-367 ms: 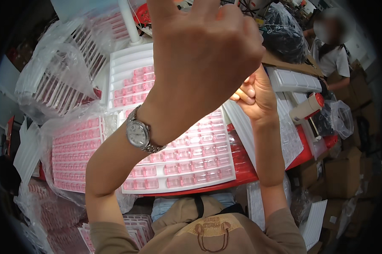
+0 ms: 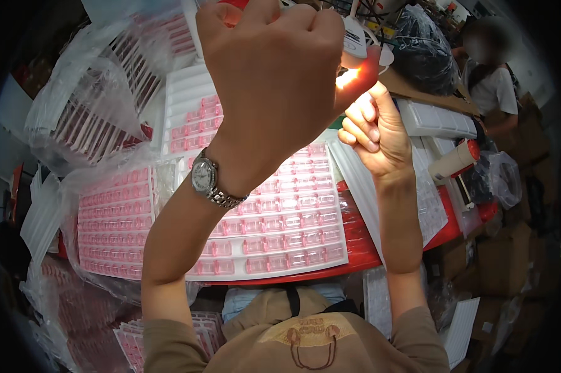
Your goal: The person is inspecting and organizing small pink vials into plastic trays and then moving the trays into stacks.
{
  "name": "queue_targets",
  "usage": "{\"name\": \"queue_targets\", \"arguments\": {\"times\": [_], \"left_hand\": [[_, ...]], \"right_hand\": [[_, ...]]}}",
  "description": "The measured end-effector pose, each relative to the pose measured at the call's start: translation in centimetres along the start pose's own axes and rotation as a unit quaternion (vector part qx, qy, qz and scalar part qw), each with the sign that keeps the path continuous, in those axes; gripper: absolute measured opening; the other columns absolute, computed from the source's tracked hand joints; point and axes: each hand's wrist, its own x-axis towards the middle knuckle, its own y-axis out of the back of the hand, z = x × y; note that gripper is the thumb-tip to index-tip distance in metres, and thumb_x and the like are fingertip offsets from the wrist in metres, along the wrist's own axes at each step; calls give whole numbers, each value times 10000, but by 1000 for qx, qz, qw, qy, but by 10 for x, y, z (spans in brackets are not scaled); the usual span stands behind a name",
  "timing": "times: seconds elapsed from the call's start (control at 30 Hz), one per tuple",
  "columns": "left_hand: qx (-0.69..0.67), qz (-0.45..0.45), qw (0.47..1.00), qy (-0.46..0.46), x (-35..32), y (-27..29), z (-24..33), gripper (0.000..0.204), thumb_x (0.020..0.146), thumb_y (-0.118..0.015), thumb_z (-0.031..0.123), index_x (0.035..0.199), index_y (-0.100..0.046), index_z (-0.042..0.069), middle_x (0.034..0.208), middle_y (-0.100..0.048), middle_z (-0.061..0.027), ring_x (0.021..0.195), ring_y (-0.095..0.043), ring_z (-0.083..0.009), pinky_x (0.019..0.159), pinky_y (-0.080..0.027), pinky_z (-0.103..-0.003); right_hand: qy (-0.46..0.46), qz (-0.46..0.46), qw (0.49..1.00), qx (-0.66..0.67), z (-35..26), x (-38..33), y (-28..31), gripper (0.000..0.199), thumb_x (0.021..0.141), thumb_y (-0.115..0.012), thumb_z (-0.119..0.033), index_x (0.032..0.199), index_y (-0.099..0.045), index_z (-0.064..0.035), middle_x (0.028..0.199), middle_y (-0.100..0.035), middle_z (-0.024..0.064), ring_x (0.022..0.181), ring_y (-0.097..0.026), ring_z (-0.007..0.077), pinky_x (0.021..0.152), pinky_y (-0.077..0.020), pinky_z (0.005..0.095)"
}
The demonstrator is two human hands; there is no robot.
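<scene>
My left hand (image 2: 274,68) is raised close to the camera, back toward me, fingers curled into a fist; a silver wristwatch (image 2: 205,177) sits on its wrist. My right hand (image 2: 377,133) is held up just right of it, fingers curled too, touching the left thumb. A bright glowing spot (image 2: 349,78) shines where the two hands meet and reddens the thumb. Whatever lies inside either fist is hidden. Below the hands lies a white tray (image 2: 293,248) filled with rows of small pink clear cases.
A second pink-filled tray (image 2: 109,217) lies in a plastic bag at left, a partly filled one (image 2: 187,118) behind. Bagged trays (image 2: 100,105) pile up at upper left. Empty white trays (image 2: 436,118), a white roll (image 2: 454,160), another person (image 2: 492,81) and cardboard boxes (image 2: 504,261) are at right.
My left hand's fingers, stretched upward before, have curled into a fist. My right hand stays against it, and the glow at the thumb is brighter.
</scene>
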Motion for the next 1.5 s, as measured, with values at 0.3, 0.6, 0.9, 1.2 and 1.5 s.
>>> {"name": "queue_targets", "arguments": {"times": [0.3,0.6,0.9,1.2,1.5], "left_hand": [[-67,-251,948,184,-79,93,4,527,736,-623,603,805,-566,84,582,-442,15,551,-425,-131,608,-346,-304],[-173,-457,800,348,-211,143,57,194,769,-682,247,736,-596,76,653,-563,-13,659,-508,-186,713,-340,-332],[-220,-119,953,173,-82,73,16,508,739,-730,243,1181,-545,75,1098,-505,-118,965,-497,-233,820,-424,-369],[-134,-95,986,-35,-10,34,-6,264,713,-739,144,964,-666,112,1115,-516,-80,984,-500,-201,804,-427,-320],[-183,-63,981,-5,-9,28,-4,348,711,-746,155,1030,-631,79,1075,-522,-85,945,-519,-202,762,-446,-305]], "right_hand": [[62,123,875,-464,14,-64,122,488,910,-479,-463,890,-616,4,679,-590,100,661,-607,179,636,-492,296],[-76,382,375,-841,40,-169,324,340,879,-528,-274,1081,-572,-3,1188,-477,238,1052,-519,375,855,-448,437],[-111,356,428,-823,35,-156,282,185,829,-579,-115,951,-598,23,1122,-522,175,1037,-511,363,823,-461,446],[-79,371,416,-826,44,-154,283,214,836,-563,-113,994,-565,31,1138,-516,178,1045,-488,374,849,-447,436],[-11,364,396,-843,55,-161,305,218,827,-557,-106,1002,-550,24,1152,-509,181,1046,-481,368,853,-437,444]]}}
